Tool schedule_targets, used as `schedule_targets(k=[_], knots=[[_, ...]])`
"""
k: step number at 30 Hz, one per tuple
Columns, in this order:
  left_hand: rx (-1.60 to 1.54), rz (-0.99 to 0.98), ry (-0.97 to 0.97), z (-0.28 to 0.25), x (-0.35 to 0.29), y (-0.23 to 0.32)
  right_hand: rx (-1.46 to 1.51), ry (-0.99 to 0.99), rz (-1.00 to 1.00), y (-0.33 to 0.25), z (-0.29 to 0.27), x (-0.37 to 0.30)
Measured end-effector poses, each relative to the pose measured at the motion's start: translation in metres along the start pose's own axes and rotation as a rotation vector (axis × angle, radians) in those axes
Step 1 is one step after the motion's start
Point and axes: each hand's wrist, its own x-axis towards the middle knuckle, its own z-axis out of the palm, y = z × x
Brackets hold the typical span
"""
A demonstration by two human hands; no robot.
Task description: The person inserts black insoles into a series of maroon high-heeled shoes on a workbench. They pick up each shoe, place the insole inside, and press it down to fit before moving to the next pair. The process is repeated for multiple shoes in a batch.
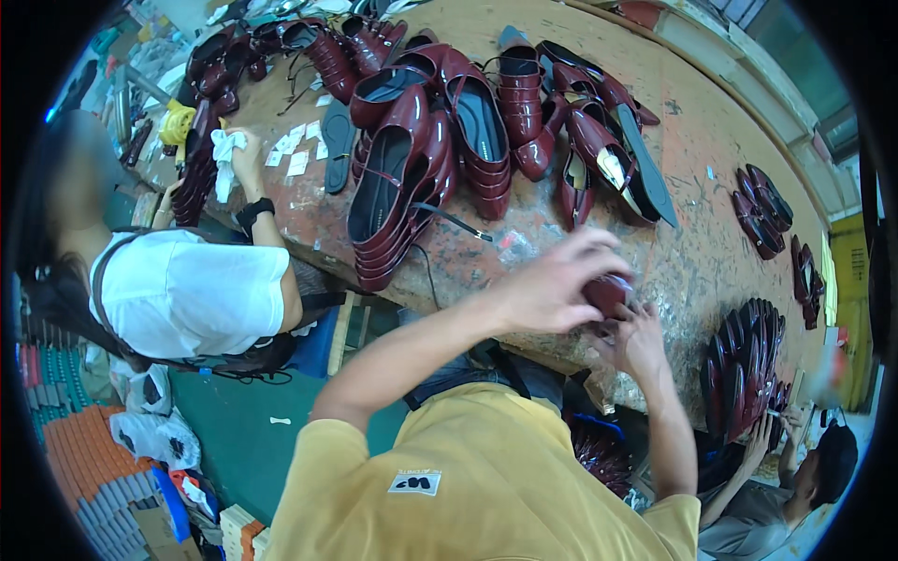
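A glossy burgundy shoe [607,294] is held between my two hands over the near edge of the worktable, mostly hidden by fingers. My left hand [561,279] arches over it from the left, fingers bent round its upper part and a little blurred. From below and right, my right hand [636,338] grips its lower end. Just beyond stands a burgundy shoe with a pale gold lining [613,170], next to a dark insole [645,166]. To the left, a nested stack of burgundy strapped shoes [379,201] reaches the table edge, a thin strap [454,222] sticking out.
More burgundy shoes [762,210] lie on the worn table [697,122] at right, with a fanned stack [744,365] nearer. A person in white [192,290] works at left with a white cloth [227,159]. Another person [795,496] handles shoes at lower right.
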Motion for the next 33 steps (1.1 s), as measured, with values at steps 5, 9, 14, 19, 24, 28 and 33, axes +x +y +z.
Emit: schedule_targets(k=[5, 9, 14, 19, 24, 28, 33], knots=[[0.007, 0.238, -0.125, 0.032, 0.039, 0.016, 0.556, 0.159, -0.091, 0.01, -0.013, -0.01], [0.003, 0.389, -0.24, 0.065, 0.048, 0.033, 0.958, 0.03, 0.05, 0.039, 0.03, -0.022], [-0.042, 0.139, -0.16, 0.005, 0.014, 0.01, -0.105, -0.039, -0.173, 0.02, 0.02, -0.015], [-0.084, -0.512, -0.024, -0.036, -0.096, -0.077, -0.148, -0.04, -0.41, -0.007, 0.013, 0.016], [-0.191, -0.464, 0.028, -0.008, -0.126, -0.106, 0.17, 0.14, -0.425, -0.053, 0.044, 0.071], [-0.27, -0.399, -0.025, -0.01, -0.133, -0.115, 0.187, 0.116, -0.319, -0.092, 0.037, 0.097], [0.105, -0.316, -0.105, -0.018, -0.117, -0.096, 0.153, 0.08, -0.275, -0.101, 0.033, 0.099]])
